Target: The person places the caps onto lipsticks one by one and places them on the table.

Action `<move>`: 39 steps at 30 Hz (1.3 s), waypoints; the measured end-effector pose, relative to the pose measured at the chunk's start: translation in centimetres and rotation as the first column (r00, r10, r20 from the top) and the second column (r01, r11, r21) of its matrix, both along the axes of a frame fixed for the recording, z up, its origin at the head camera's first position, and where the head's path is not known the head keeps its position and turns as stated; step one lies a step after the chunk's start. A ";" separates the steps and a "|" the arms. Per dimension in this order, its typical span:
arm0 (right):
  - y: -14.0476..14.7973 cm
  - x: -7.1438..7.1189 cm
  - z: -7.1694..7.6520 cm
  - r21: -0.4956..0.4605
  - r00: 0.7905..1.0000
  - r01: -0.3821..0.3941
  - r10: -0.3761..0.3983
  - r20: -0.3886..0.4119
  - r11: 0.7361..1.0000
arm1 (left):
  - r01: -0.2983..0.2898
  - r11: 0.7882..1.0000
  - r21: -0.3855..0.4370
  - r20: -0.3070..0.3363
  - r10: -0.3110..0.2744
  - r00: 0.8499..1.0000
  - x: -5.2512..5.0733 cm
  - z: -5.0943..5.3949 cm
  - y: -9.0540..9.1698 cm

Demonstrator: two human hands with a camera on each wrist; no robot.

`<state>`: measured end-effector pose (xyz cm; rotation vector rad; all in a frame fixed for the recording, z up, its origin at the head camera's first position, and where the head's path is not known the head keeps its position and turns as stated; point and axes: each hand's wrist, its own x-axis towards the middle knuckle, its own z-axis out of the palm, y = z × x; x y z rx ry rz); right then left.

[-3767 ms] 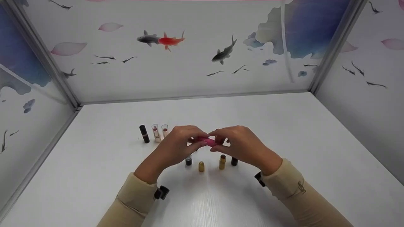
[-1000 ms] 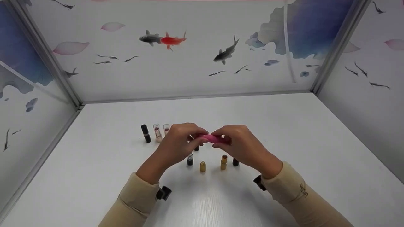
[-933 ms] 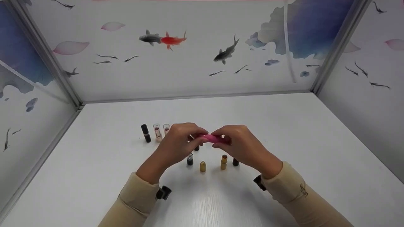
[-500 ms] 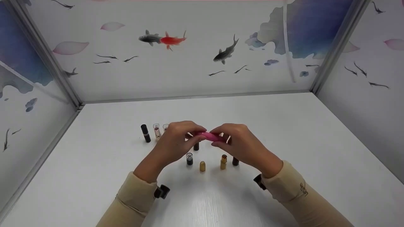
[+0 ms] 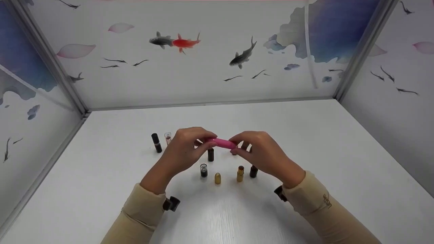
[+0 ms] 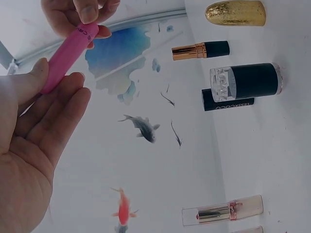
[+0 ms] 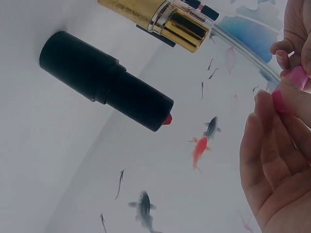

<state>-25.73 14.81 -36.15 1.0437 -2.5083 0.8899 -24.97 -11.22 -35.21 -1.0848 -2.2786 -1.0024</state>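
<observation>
Both hands hold a pink lipstick tube (image 5: 223, 143) above the middle of the table, one at each end. My left hand (image 5: 183, 149) pinches its left end between thumb and fingers. At the right end, the thumb and fingertips of my right hand (image 5: 266, 154) pinch it. Dark lettering marks the pink tube (image 6: 68, 56) in the left wrist view. Below the hands stand a gold cap (image 5: 217, 178), a black cap with a clear top (image 5: 203, 170), a plain black cap (image 5: 211, 155), an uncapped gold lipstick (image 5: 240, 174) and a black lipstick (image 7: 107, 80) showing a red tip.
Behind my left hand stand a black lipstick (image 5: 156, 142) and a clear-capped lipstick (image 5: 168, 139). A rose-gold lipstick with a black base (image 6: 200, 50) shows in the left wrist view. Printed panels (image 5: 210, 74) enclose the white table (image 5: 112, 169) at the back and sides.
Both hands have risen slightly, and the left has shifted left, spreading them apart. More of the pink tube shows between them. The standing lipsticks and caps keep their places.
</observation>
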 end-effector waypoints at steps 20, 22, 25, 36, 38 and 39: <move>1.1 -0.3 0.8 0.023 0.997 0.083 -0.083 0.003 0.996 | -0.076 0.997 -0.017 -0.049 0.075 0.996 -0.1 0.7 -1.0; 1.4 -0.4 1.0 0.042 0.994 0.111 -0.111 0.009 0.993 | -0.099 0.995 -0.015 -0.057 0.098 0.994 -0.1 0.8 -1.2; 1.9 -0.5 1.2 0.091 0.989 0.148 -0.150 0.016 0.985 | -0.135 0.991 -0.025 -0.063 0.133 0.989 -0.1 0.9 -1.3; 3.0 -0.8 1.4 0.251 0.972 0.187 -0.216 0.095 0.950 | -0.211 0.976 -0.058 -0.083 0.206 0.975 -0.2 0.8 -1.6; 3.0 -0.9 1.5 0.260 0.970 0.186 -0.218 0.103 0.948 | -0.224 0.972 -0.063 -0.087 0.219 0.972 -0.1 0.8 -1.6; 3.0 -0.9 1.5 0.262 0.970 0.185 -0.218 0.103 0.947 | -0.230 0.971 -0.065 -0.088 0.224 0.971 -0.2 0.8 -1.6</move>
